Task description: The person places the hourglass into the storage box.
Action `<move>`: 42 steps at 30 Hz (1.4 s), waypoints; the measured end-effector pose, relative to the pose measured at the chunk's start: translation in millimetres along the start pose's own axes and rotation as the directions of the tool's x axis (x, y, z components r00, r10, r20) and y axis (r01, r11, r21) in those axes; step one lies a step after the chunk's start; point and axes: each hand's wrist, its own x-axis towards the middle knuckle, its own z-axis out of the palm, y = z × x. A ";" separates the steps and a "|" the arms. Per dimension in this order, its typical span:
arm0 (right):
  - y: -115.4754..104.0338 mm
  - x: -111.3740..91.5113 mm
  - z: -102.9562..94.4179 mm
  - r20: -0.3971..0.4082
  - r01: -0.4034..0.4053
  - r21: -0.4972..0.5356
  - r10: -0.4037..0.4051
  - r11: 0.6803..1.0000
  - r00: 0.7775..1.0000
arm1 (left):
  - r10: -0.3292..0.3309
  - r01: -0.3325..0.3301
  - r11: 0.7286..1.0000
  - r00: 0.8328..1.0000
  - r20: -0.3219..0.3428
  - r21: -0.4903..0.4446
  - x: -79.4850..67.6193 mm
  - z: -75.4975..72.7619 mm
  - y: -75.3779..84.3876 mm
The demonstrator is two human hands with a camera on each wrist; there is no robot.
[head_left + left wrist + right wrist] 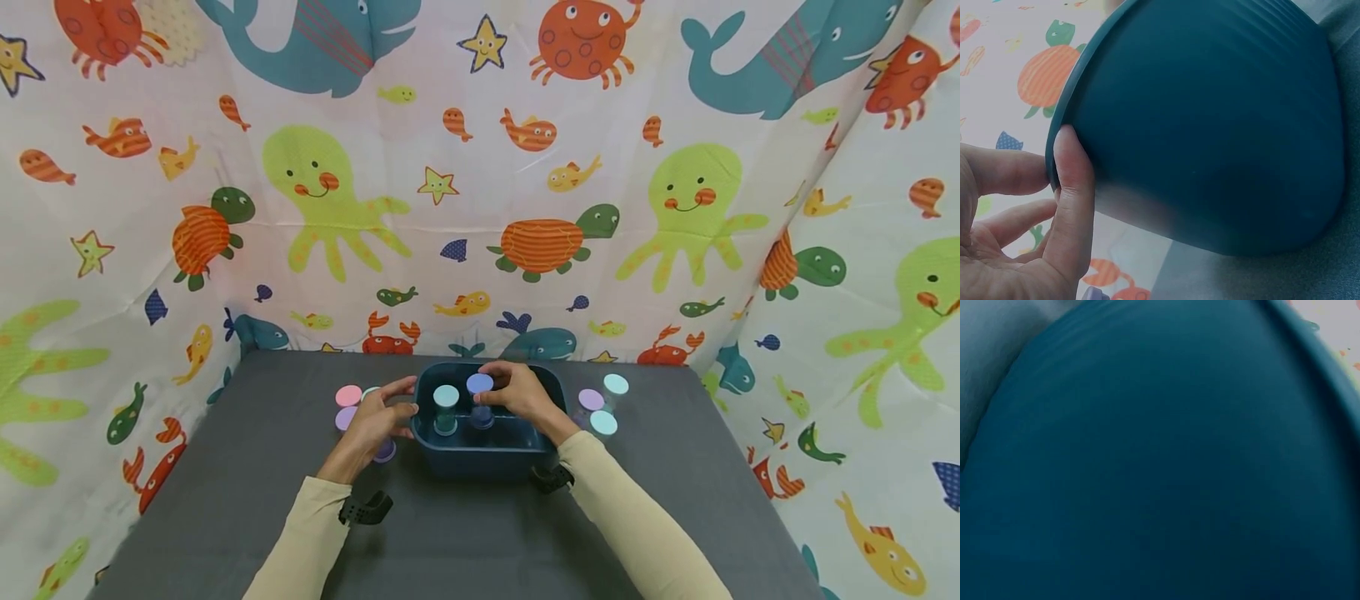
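A dark blue plastic bin [480, 463] stands on the table. My left hand [381, 417] pinches its left rim; in the left wrist view the thumb [1074, 162] lies along one side of the rim and the fingers are on the other. Inside the bin, a small jar with a mint lid [446, 397] stands upright at the left. To its right, my right hand [521, 393] holds a jar with a blue lid [480, 384], thumb and fingers around the lid. The bin's wall [1160, 456] fills the right wrist view, hiding that hand there.
Left of the bin are jars with pink [348, 396], lilac [346, 418] and purple [385, 451] lids, partly hidden by my left hand. On the right stand one lilac-lidded jar [591, 400] and two mint-lidded jars [616, 384]. A printed curtain [480, 183] hangs behind the grey table [465, 542].
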 end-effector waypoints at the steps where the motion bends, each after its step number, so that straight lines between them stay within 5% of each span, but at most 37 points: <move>1: 1.3 1.1 0.6 0.002 0.002 -0.017 -0.002 1.000 1.000 | 0.001 -0.001 1.000 1.000 -0.004 -0.002 1.3 0.0 -2.3; 13: 7.8 8.7 9.5 0.016 0.020 -0.184 -0.017 0.983 1.000 | -0.004 0.004 1.000 1.000 -0.001 -0.009 0.0 2.1 -1.0; 25: 11.0 11.7 14.5 0.076 0.030 -0.237 -0.012 0.971 0.997 | 0.006 -0.006 1.000 1.000 -0.005 -0.005 2.0 1.8 -4.4; 35: 11.5 13.3 18.5 0.090 0.040 -0.284 -0.015 0.958 0.996 | 0.026 -0.026 1.000 0.999 0.029 0.001 -18.6 4.6 20.5; 42: 13.4 16.8 20.4 0.083 0.039 -0.291 -0.015 0.956 0.996 | 0.015 -0.015 1.000 1.000 0.008 -0.008 -4.2 1.8 2.8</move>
